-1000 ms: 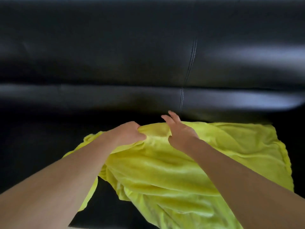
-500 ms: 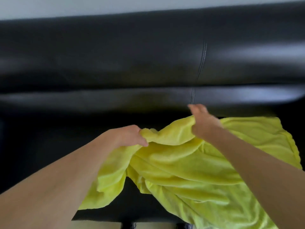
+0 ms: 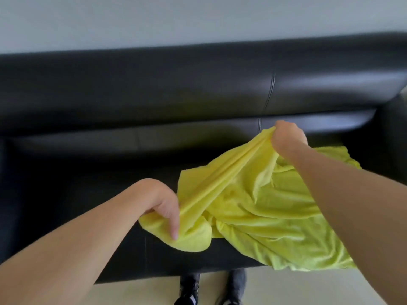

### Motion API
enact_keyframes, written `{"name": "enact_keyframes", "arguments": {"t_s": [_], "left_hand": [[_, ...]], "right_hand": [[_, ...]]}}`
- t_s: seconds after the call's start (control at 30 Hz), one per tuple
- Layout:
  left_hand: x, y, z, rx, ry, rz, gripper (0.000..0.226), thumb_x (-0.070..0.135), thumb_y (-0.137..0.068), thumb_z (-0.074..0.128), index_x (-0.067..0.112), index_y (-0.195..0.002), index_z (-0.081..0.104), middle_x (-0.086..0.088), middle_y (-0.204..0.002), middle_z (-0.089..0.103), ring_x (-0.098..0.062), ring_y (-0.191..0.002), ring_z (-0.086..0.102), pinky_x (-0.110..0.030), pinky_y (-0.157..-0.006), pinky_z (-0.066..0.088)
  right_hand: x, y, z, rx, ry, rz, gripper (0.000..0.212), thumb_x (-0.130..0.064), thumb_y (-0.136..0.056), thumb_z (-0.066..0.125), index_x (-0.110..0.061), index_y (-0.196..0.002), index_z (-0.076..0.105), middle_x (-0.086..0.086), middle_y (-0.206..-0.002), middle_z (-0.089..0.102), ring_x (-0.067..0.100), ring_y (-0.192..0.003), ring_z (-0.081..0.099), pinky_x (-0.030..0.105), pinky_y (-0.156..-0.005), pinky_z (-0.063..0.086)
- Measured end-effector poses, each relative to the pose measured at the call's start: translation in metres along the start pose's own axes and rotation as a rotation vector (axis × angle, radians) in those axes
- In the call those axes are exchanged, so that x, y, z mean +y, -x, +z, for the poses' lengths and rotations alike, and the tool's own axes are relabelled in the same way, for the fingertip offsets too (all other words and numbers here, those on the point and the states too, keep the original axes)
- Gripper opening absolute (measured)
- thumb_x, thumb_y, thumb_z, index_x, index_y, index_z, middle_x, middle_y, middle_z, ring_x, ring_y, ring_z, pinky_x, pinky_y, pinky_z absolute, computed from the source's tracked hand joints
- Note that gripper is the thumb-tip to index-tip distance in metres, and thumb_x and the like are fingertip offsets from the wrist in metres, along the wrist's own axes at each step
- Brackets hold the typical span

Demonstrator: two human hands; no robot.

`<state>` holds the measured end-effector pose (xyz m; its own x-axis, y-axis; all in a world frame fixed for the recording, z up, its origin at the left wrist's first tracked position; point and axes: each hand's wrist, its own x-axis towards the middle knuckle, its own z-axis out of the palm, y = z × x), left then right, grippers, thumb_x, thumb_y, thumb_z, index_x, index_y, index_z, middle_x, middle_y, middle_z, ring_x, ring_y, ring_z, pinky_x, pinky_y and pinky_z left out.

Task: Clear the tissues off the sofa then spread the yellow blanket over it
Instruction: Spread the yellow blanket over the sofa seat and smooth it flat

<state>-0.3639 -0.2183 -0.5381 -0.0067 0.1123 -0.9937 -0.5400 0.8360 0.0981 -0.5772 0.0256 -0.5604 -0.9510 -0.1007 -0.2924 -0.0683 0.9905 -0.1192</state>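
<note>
Pale grey wall [image 3: 154, 20] behind, cream floor [image 3: 286, 287] below, soft daylight.

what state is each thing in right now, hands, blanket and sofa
left hand: gripping one end of the yellow blanket
right hand: gripping the yellow blanket's other end, raised higher
yellow blanket: bunched and creased, stretched taut between the hands, rest heaped on the seat's right side, not spread
black sofa: mostly uncovered, no tissues visible on it
</note>
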Motion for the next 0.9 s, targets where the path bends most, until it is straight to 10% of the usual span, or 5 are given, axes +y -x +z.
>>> {"name": "enact_keyframes", "arguments": {"t_s": [0.17,0.4,0.53,0.7,0.9], "left_hand": [[-0.003,0.073,0.006,0.263,0.675,0.305,0.049,0.036,-0.091,0.068,0.017,-0.134,0.053,-0.007,-0.122,0.068,-0.027,-0.109,0.067,-0.046,-0.097,0.052],[0.046,0.185,0.043,0.410,1.226,0.649,0.032,0.026,-0.089,0.069,0.011,-0.116,0.062,-0.016,-0.108,0.072,-0.033,-0.096,0.072,-0.045,-0.080,0.059],[0.052,0.229,0.053,0.399,1.338,0.808,0.036,0.015,-0.090,0.062,0.003,-0.123,0.061,-0.019,-0.118,0.067,-0.034,-0.104,0.067,-0.048,-0.088,0.056],[0.031,0.275,0.041,0.496,1.332,0.815,0.014,-0.001,-0.091,0.055,0.000,-0.104,0.060,-0.020,-0.109,0.064,-0.035,-0.101,0.064,-0.045,-0.089,0.053],[-0.075,0.270,-0.008,1.288,0.534,0.312,0.030,0.004,-0.095,0.047,0.002,-0.124,0.058,-0.014,-0.118,0.056,-0.035,-0.113,0.052,-0.039,-0.087,0.044]], "right_hand": [[-0.011,0.094,-0.002,-0.057,-0.326,0.051,0.050,-0.004,-0.086,0.049,-0.010,-0.135,0.039,0.014,-0.134,0.034,0.036,-0.110,0.049,0.035,-0.081,0.045],[-0.065,0.292,0.025,-0.665,-0.762,-0.067,0.122,-0.041,-0.071,0.081,-0.035,-0.152,-0.009,-0.005,-0.151,0.008,0.027,-0.139,0.024,0.043,-0.106,0.037],[-0.092,0.291,-0.016,-0.482,-1.043,0.059,0.079,-0.044,-0.081,0.073,-0.024,-0.147,0.033,0.000,-0.139,0.038,0.026,-0.127,0.043,0.042,-0.100,0.046],[-0.100,0.285,-0.077,-0.503,-0.879,0.021,0.041,-0.034,-0.096,0.053,-0.007,-0.126,0.058,0.013,-0.115,0.064,0.030,-0.105,0.061,0.040,-0.093,0.048],[-0.121,0.290,-0.153,-0.485,-0.159,-0.225,0.054,-0.060,-0.086,0.058,-0.017,-0.118,0.060,-0.002,-0.104,0.057,0.019,-0.094,0.055,0.033,-0.083,0.045]]}}
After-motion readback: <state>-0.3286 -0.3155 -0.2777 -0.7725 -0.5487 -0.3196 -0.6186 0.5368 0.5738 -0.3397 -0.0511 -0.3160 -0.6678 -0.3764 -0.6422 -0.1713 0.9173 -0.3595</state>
